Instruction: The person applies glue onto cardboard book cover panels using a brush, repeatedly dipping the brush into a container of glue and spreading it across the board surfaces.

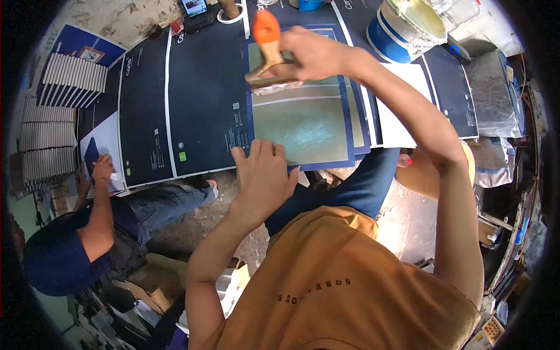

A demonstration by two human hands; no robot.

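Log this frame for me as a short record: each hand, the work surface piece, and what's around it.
Right hand: gripping an orange-tipped brush, slightly blurred
Left hand: fingers spread at the near left corner of the blue-edged panel
Panel surface: grey-tan, with a wet-looking shine
Bucket: white and blue, beyond the right forearm
Other person's hand: at a blue piece, picture left
Books: stacked, far picture left
Bristle contact: cannot tell

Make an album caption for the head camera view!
Brush in right hand, left hand at the corner of a blue-bordered panel.
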